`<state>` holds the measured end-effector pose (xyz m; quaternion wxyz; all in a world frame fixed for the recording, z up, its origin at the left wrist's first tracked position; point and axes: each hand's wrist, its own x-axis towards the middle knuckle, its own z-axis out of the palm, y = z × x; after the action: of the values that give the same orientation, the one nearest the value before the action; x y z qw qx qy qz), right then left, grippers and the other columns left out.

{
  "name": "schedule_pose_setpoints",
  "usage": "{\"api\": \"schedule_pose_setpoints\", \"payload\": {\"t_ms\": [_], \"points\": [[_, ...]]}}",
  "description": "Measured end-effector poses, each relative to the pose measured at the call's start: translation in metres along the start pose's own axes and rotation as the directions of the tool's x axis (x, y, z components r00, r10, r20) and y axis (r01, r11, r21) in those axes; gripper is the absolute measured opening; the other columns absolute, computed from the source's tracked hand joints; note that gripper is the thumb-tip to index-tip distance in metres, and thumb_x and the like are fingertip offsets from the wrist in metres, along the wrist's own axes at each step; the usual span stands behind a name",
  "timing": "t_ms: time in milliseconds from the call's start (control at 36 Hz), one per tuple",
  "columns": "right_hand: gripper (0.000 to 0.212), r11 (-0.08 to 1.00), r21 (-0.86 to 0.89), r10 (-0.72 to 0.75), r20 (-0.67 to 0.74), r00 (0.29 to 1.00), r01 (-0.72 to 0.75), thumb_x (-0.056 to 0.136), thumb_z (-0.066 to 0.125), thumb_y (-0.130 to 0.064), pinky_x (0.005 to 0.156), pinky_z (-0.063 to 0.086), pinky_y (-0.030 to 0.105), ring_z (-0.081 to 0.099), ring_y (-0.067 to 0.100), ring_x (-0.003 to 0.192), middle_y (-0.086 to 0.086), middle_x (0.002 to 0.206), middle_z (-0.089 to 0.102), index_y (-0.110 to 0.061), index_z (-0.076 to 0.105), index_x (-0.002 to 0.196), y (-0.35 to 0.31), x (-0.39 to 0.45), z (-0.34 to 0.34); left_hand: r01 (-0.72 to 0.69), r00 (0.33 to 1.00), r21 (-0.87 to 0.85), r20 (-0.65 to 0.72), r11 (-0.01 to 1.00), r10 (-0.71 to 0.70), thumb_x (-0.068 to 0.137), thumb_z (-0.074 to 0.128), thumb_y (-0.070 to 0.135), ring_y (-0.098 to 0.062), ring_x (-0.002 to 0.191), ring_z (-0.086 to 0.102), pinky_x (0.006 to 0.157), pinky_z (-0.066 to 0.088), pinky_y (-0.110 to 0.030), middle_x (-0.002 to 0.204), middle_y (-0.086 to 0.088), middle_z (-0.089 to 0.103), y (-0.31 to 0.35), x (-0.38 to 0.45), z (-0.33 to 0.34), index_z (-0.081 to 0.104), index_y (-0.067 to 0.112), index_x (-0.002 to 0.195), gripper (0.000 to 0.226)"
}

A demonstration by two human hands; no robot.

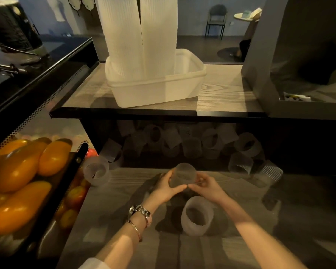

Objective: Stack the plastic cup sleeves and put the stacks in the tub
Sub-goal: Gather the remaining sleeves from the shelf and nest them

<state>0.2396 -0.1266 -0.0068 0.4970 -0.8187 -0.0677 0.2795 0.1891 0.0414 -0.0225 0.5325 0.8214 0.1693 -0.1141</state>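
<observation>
Both hands meet over the low wooden counter [241, 239] and hold one frosted sleeve [182, 176] between them. The left hand [168, 188] curls round its left side with the thumb stretched along the near edge; the right hand [205, 184] pinches the right side with its fingers bent, though which fingertips touch is hard to make out in the dim light. A watch [140, 210] and a bangle [136, 230] sit on the left wrist.

Just near of the hands another sleeve [197, 215] stands upright on the counter. A third [96, 170] lies on its side at the far left, beside the tray of mangoes [21, 171].

Beyond, under the upper shelf [221, 88], a loose heap of sleeves [192, 144] lies in deep shadow; their number cannot be told.

On the shelf sits the tub [182, 88], with two tall stacks [140, 35] standing in its left end, side by side and touching; their tops are cut off by the frame. The tub's right part probably holds nothing, but its translucent wall blurs the inside.
</observation>
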Motion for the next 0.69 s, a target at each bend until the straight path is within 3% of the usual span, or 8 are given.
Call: {"api": "schedule_pose_setpoints", "payload": {"t_ms": [139, 222, 306, 389, 500, 583, 694], "points": [[0.043, 0.988, 0.07, -0.132, -0.059, 0.989, 0.136, 0.072, 0.072, -0.045, 0.067, 0.047, 0.011, 0.057, 0.0, 0.097, -0.016, 0.106, 0.058, -0.047, 0.05, 0.109, -0.011, -0.031, -0.01, -0.093, 0.996, -0.127, -0.015, 0.988, 0.092, 0.074, 0.072, 0.046, -0.01, 0.112, 0.053, 0.092, 0.05, -0.03, 0.134, 0.01, 0.044, 0.017, -0.03, -0.007, 0.038, 0.048, 0.127, 0.062], [0.049, 0.968, 0.133, -0.199, -0.094, 0.975, 0.211, 0.063, 0.074, -0.051, 0.073, 0.046, 0.004, 0.054, -0.012, 0.103, -0.022, 0.111, 0.061, -0.045, 0.054, 0.108, -0.011, -0.049, -0.013, -0.148, 0.989, -0.126, -0.048, 0.981, 0.143, 0.073, 0.072, 0.046, -0.009, 0.108, 0.055, 0.089, 0.052, -0.03, 0.13, 0.012, 0.048, 0.024, -0.049, -0.006, 0.043, 0.047, 0.121, 0.056], [0.051, 0.946, 0.205, -0.241, -0.081, 0.967, 0.253, 0.069, 0.074, -0.037, 0.08, 0.046, 0.007, 0.055, -0.008, 0.108, -0.022, 0.115, 0.062, -0.038, 0.054, 0.115, -0.011, -0.064, -0.015, -0.149, 0.989, -0.117, -0.035, 0.982, 0.146, 0.075, 0.07, 0.047, -0.007, 0.113, 0.051, 0.088, 0.047, -0.02, 0.13, 0.011, 0.051, 0.027, -0.063, 0.0, 0.042, 0.034, 0.131, 0.065], [0.054, 0.919, 0.255, -0.292, -0.07, 0.954, 0.3, 0.073, 0.072, -0.018, 0.082, 0.047, 0.01, 0.057, -0.003, 0.109, -0.022, 0.117, 0.062, -0.027, 0.051, 0.122, -0.009, -0.078, -0.017, -0.16, 0.987, -0.112, -0.013, 0.981, 0.159, 0.074, 0.069, 0.049, 0.0, 0.114, 0.047, 0.084, 0.041, -0.01, 0.13, 0.016, 0.047, 0.029, -0.076, 0.005, 0.04, 0.033, 0.131, 0.066], [0.059, 0.924, 0.268, -0.27, -0.042, 0.962, 0.272, 0.071, 0.074, -0.01, 0.081, 0.046, 0.009, 0.057, -0.007, 0.108, -0.018, 0.115, 0.062, -0.027, 0.05, 0.121, 0.0, -0.092, -0.017, -0.136, 0.988, -0.105, 0.057, 0.985, 0.142, 0.059, 0.065, 0.072, 0.004, 0.121, 0.043, 0.104, 0.037, -0.024, 0.133, 0.024, 0.043, 0.02, -0.091, 0.014, 0.038, 0.039, 0.131, 0.084], [0.06, 0.933, 0.267, -0.24, -0.041, 0.97, 0.243, 0.071, 0.072, 0.005, 0.084, 0.048, 0.014, 0.059, -0.001, 0.108, -0.009, 0.118, 0.061, -0.02, 0.051, 0.121, 0.011, -0.098, -0.016, -0.14, 0.989, -0.096, 0.04, 0.985, 0.145, 0.063, 0.073, 0.061, 0.01, 0.118, 0.045, 0.103, 0.036, -0.018, 0.129, 0.024, 0.049, 0.01, -0.097, 0.023, 0.043, 0.04, 0.124, 0.072], [0.058, 0.925, 0.292, -0.239, -0.048, 0.97, 0.242, 0.07, 0.072, 0.007, 0.085, 0.05, 0.018, 0.06, 0.006, 0.109, -0.005, 0.118, 0.063, -0.021, 0.054, 0.117, 0.021, -0.104, -0.015, -0.146, 0.989, -0.099, 0.012, 0.984, 0.148, 0.064, 0.077, 0.053, 0.011, 0.116, 0.047, 0.096, 0.036, -0.009, 0.125, 0.024, 0.053, 0.006, -0.101, 0.031, 0.045, 0.04, 0.123, 0.068]]}}
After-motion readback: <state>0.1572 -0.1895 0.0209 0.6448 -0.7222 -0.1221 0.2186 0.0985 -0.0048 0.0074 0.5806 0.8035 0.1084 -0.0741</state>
